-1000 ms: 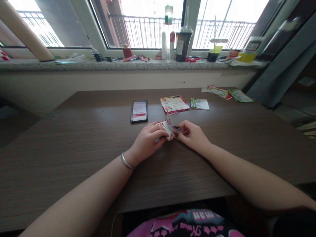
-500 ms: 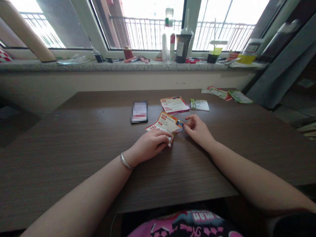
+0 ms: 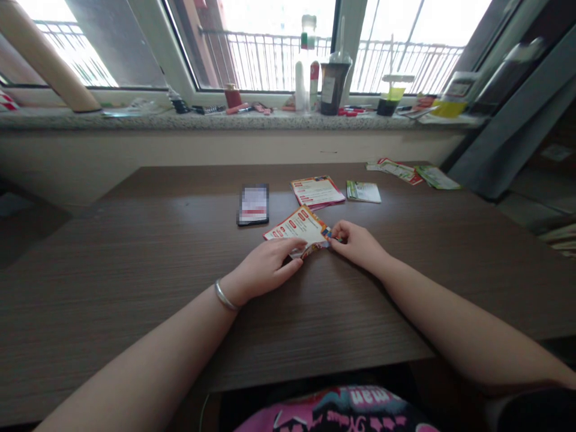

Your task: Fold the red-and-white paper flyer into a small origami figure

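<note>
A printed leaflet point(image 3: 297, 225) with red labels and an orange border lies at an angle on the brown table, its near edge curling up. My left hand point(image 3: 275, 264) rests over its near left part, fingers stretched out and thumb apart. At the right corner of the leaflet, my right hand point(image 3: 353, 241) pinches the paper between thumb and fingers. Just beyond is a stack of similar leaflets point(image 3: 317, 191). A smaller pile of green and white cards point(image 3: 363, 192) sits to the right of that stack.
A phone point(image 3: 253, 204) lies left of the leaflets. More green and red papers point(image 3: 400, 170) are at the table's far right corner. On the windowsill point(image 3: 270, 122) stand a dark drink cup point(image 3: 332, 87), bottles and small items.
My right hand has moved slightly left and nearer, its fingers now curled tighter on the leaflet's corner. The leaflet lies flatter. My left hand has shifted a little left, its thumb more spread.
</note>
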Motion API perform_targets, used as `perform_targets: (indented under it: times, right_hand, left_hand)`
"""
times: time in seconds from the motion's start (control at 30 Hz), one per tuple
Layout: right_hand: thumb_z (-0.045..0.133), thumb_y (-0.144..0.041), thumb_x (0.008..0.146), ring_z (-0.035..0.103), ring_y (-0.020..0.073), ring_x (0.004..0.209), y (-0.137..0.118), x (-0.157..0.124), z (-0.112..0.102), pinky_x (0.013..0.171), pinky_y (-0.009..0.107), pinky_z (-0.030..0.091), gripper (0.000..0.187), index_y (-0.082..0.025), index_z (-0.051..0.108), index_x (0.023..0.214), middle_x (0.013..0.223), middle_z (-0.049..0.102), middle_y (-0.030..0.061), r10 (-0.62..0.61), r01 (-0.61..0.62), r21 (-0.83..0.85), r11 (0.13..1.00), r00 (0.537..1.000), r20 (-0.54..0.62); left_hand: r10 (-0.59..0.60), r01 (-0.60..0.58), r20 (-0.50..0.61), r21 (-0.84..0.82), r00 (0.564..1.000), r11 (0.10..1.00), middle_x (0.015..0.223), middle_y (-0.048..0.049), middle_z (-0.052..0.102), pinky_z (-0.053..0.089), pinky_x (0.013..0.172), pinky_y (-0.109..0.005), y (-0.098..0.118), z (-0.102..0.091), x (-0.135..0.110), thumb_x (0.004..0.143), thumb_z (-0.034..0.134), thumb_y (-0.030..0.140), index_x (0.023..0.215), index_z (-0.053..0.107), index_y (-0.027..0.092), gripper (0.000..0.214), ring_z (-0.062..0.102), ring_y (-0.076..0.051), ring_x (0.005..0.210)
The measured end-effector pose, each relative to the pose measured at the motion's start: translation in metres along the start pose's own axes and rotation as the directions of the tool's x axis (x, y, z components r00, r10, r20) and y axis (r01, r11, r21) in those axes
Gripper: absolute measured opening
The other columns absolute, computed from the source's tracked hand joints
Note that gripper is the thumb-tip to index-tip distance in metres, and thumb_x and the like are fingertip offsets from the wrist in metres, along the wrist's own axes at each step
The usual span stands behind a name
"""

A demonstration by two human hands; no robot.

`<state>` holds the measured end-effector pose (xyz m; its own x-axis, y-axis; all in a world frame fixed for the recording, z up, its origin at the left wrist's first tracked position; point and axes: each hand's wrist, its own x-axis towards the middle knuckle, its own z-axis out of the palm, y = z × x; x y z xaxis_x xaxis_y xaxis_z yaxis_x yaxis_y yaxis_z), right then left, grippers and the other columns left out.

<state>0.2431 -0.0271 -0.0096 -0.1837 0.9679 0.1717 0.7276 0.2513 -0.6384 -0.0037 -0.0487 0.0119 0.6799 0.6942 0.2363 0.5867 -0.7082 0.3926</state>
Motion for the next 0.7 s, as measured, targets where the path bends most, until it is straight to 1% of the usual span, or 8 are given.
perform_targets:
  times: [0.07,0.17,0.23,0.33,0.43,0.5,0.6,0.7]
  right_hand:
    - [0.06,-0.032,0.077,0.056,0.0138,0.059,-0.002,-0.001,0.0,0.055,0.025,0.039,0.011,-0.021,0.057,0.076,0.068,0.064,-0.0018,0.003,-0.003,0.017,1.0,1.0,0.012]
    - [0.06,-0.03,0.078,0.056,0.0142,0.061,-0.003,-0.001,-0.001,0.056,0.026,0.039,0.011,-0.02,0.059,0.075,0.069,0.065,-0.0008,-0.031,0.031,0.005,0.999,0.999,0.02]
    - [0.06,-0.029,0.079,0.056,0.0148,0.064,-0.002,0.001,-0.001,0.06,0.027,0.04,0.011,-0.02,0.062,0.074,0.072,0.065,0.0008,-0.09,0.091,-0.034,0.995,0.996,0.011]
    - [0.057,-0.032,0.084,0.055,0.0159,0.069,0.0,0.003,0.0,0.065,0.029,0.041,0.021,-0.019,0.064,0.07,0.074,0.064,0.003,-0.149,0.148,-0.056,0.987,0.989,-0.009]
    - [0.057,-0.034,0.085,0.055,0.016,0.069,0.002,0.004,0.0,0.065,0.029,0.042,0.026,-0.019,0.063,0.066,0.071,0.061,0.003,-0.148,0.147,-0.044,0.988,0.989,-0.02]
    - [0.061,-0.033,0.082,0.055,0.0152,0.067,0.003,0.004,0.001,0.063,0.029,0.042,0.02,-0.019,0.064,0.067,0.071,0.062,0.0023,-0.133,0.132,-0.034,0.991,0.99,-0.034]
    - [0.066,-0.03,0.077,0.055,0.0133,0.063,0.005,0.003,0.003,0.06,0.027,0.043,0.013,-0.018,0.065,0.081,0.075,0.065,0.0012,-0.07,0.072,0.04,0.997,0.996,-0.05]
    - [0.068,-0.03,0.075,0.057,0.0127,0.061,0.009,0.004,0.007,0.059,0.027,0.046,0.03,-0.018,0.062,0.102,0.078,0.068,0.0008,-0.004,0.008,0.138,0.99,0.999,-0.035]
  left_hand:
    - [0.035,-0.035,0.006,-0.007,0.999,0.999,0.123,-0.0085,0.065,0.048,0.097,-0.039,-0.001,0.0,0.001,0.095,0.043,0.03,0.122,0.057,0.018,0.033,0.06,-0.023,0.113]
    - [0.073,-0.072,-0.011,0.023,0.997,0.997,0.12,-0.007,0.066,0.047,0.1,-0.039,-0.001,0.002,0.002,0.096,0.04,0.025,0.114,0.065,0.019,0.031,0.061,-0.021,0.112]
    - [0.093,-0.092,-0.01,0.062,0.996,0.994,0.119,-0.0072,0.066,0.047,0.101,-0.04,-0.001,0.004,0.002,0.093,0.045,0.021,0.11,0.067,0.02,0.028,0.06,-0.021,0.112]
    - [0.104,-0.104,0.009,0.102,0.995,0.989,0.125,-0.008,0.062,0.045,0.103,-0.043,-0.001,0.006,0.001,0.087,0.052,0.016,0.109,0.066,0.021,0.027,0.058,-0.023,0.116]
    - [0.112,-0.114,0.026,0.095,0.993,0.989,0.13,-0.0083,0.059,0.043,0.107,-0.044,0.001,0.006,0.001,0.088,0.052,0.015,0.102,0.066,0.019,0.021,0.054,-0.023,0.123]
    - [0.135,-0.138,0.044,0.067,0.99,0.988,0.133,-0.0083,0.058,0.042,0.108,-0.045,0.003,0.005,0.001,0.09,0.05,0.016,0.096,0.065,0.018,0.016,0.051,-0.022,0.126]
    - [0.184,-0.185,0.048,0.023,0.982,0.982,0.13,-0.0078,0.06,0.044,0.107,-0.044,0.006,0.006,0.001,0.091,0.05,0.016,0.089,0.062,0.018,0.013,0.05,-0.022,0.127]
    - [0.219,-0.219,0.039,0.004,0.975,0.976,0.123,-0.0077,0.063,0.046,0.105,-0.044,0.006,0.009,0.001,0.089,0.053,0.015,0.089,0.062,0.019,0.009,0.05,-0.023,0.127]
